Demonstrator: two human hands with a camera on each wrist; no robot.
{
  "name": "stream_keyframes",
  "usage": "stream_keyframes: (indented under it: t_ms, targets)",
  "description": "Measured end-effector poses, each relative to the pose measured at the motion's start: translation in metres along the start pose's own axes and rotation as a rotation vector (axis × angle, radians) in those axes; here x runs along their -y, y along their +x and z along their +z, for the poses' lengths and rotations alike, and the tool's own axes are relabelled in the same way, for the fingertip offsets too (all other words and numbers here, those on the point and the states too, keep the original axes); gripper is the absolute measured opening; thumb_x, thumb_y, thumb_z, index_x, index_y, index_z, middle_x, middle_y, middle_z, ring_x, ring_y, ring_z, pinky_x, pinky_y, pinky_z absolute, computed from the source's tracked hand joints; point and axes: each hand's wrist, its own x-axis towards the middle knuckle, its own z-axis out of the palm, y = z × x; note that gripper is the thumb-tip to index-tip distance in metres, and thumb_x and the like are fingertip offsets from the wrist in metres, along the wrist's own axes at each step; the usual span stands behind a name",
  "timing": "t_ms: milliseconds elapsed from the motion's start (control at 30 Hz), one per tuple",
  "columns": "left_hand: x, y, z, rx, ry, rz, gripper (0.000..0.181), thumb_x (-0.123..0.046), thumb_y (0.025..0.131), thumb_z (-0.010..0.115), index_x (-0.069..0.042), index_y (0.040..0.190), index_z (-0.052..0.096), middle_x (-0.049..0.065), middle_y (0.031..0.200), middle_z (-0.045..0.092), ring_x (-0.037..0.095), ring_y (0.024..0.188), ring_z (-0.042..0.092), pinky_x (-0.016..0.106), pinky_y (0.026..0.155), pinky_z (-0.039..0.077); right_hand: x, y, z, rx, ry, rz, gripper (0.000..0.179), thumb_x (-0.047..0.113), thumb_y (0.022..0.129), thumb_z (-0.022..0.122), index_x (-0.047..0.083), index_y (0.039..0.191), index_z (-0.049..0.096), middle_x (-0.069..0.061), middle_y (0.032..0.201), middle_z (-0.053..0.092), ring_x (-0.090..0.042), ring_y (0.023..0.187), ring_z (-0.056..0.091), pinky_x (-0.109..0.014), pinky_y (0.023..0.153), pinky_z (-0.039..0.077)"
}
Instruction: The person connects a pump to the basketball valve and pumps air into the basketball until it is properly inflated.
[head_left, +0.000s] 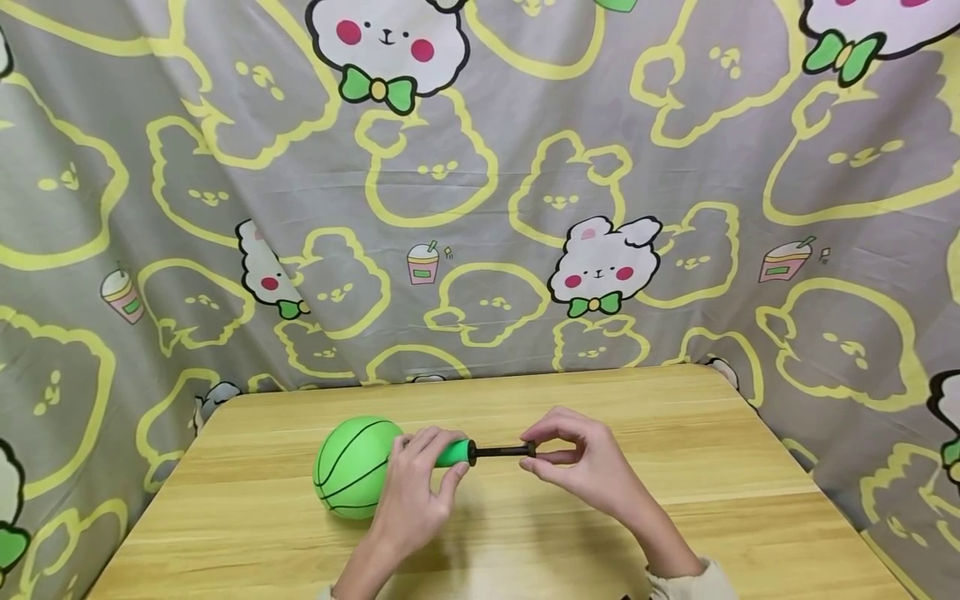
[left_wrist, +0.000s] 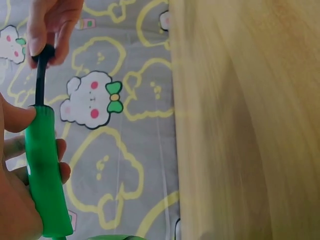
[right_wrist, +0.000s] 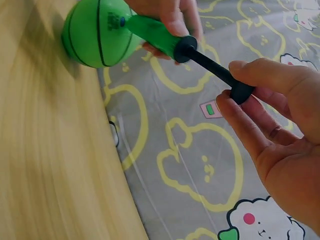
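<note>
A green ball [head_left: 352,467] with black basketball lines sits at the left of the table. My left hand [head_left: 416,483] grips the green barrel of a hand pump [left_wrist: 46,165], whose tip meets the ball in the right wrist view. The black rod [right_wrist: 212,67] is drawn out of the barrel toward the right. At its end, my right hand [head_left: 581,458] pinches the black knob [right_wrist: 242,92] between thumb and fingers. The pump lies roughly level above the table, and the left palm hides part of its barrel in the head view.
The light wooden table [head_left: 675,533] spreads under both hands. A grey curtain [head_left: 480,200] with yellow outlines and white rabbit prints hangs behind it and along its sides. A small dark object [head_left: 627,597] shows at the bottom edge, near the right sleeve [head_left: 693,582].
</note>
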Motion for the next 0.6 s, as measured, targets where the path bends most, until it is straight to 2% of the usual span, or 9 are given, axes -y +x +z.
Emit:
stream_keyframes:
  t_ms: [400,600]
  targets:
    - [0.004,0.003,-0.005,-0.021,0.002,-0.022,0.027,-0.02,0.088,0.076,-0.015,0.114,0.072,-0.005,0.108,0.07,0.013,0.102,0.064,0.041,0.091,0.04,0.006,-0.003,-0.026,-0.016,-0.003,0.004,0.024,0.0,0.084,0.082,0.009,0.105,0.075,-0.016,0.106,0.066,-0.024,0.101,0.068,-0.041,0.08,0.059]
    - [0.004,0.002,-0.006,-0.034,0.006,-0.019,0.027,-0.019,0.088,0.075,-0.013,0.113,0.072,-0.003,0.108,0.071,0.015,0.102,0.065,0.042,0.091,0.04,0.007,-0.003,-0.03,-0.011,0.022,-0.03,0.025,-0.004,0.083,0.081,0.005,0.106,0.075,-0.016,0.104,0.066,-0.024,0.1,0.069,-0.042,0.08,0.059]
